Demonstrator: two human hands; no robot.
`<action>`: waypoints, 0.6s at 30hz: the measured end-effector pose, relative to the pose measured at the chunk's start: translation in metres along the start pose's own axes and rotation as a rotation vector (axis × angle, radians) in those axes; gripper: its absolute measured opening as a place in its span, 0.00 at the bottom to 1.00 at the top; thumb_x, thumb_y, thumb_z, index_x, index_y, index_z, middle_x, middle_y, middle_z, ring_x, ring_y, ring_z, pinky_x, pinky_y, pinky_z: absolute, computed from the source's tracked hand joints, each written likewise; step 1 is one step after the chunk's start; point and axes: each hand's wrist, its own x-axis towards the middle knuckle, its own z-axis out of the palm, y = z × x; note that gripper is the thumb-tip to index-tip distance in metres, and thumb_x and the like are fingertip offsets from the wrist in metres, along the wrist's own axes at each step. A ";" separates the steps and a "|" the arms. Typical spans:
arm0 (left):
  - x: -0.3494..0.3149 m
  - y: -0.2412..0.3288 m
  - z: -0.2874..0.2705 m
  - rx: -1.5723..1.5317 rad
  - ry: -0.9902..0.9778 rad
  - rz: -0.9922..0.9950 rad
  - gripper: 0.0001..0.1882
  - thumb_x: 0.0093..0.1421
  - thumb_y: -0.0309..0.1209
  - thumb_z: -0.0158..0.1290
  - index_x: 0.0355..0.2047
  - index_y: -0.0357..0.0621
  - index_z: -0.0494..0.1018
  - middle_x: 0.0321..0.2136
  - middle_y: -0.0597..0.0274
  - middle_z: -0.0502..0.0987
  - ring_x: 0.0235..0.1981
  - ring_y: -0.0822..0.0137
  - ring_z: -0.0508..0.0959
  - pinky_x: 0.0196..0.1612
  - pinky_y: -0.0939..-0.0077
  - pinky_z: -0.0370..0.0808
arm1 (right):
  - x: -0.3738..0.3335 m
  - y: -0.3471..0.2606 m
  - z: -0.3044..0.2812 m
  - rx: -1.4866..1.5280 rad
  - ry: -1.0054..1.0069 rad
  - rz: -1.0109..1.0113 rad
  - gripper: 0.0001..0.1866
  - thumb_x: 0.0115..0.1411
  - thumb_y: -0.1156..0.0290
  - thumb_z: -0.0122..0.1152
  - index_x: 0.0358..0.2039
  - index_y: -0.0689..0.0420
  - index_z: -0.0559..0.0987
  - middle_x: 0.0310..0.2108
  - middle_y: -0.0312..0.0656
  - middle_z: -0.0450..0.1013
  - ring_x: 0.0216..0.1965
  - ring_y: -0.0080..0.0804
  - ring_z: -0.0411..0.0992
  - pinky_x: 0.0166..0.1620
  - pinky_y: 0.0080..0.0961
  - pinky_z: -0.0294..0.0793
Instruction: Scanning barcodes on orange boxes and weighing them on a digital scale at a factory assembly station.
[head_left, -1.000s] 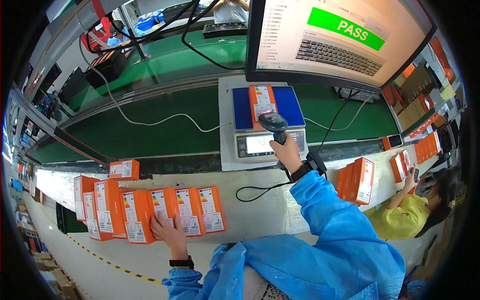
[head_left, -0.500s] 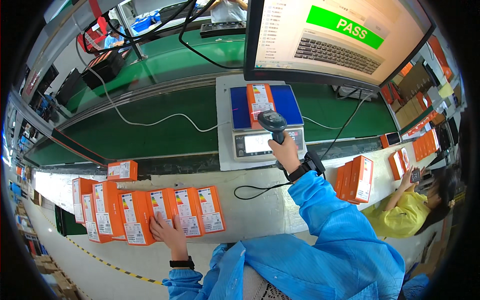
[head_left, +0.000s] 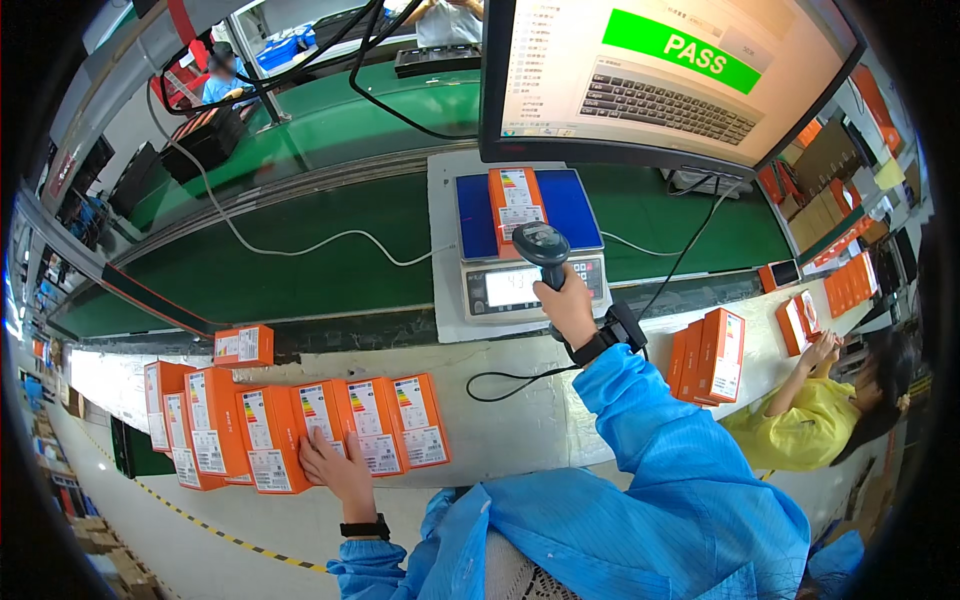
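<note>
Your right grip (head_left: 568, 306) wraps the scanner (head_left: 541, 243) by the worktop's (head_left: 520, 432) far edge; your left grip (head_left: 338, 473) spreads, unclenched, on a near-edge orange box (head_left: 318, 408).

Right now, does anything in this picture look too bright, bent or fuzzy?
Head view: the monitor glows; pale glare whitens the left of the bench; the striped floor tape curves, likely lens distortion; fine print on the orange boxes is too small to read; the right hand and scanner look fairly sharp.

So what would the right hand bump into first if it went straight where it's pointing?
Probably the orange box on the scale: the scanner in the right hand points that way. The height is hard to tell, so it might pass over.
</note>
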 end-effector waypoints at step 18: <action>0.000 -0.001 -0.002 -0.001 0.011 0.013 0.31 0.62 0.45 0.49 0.60 0.40 0.56 0.60 0.40 0.54 0.62 0.43 0.51 0.62 0.45 0.45 | -0.008 0.001 0.016 0.046 0.017 0.007 0.22 0.47 0.63 0.61 0.40 0.66 0.74 0.29 0.54 0.76 0.33 0.49 0.76 0.38 0.37 0.72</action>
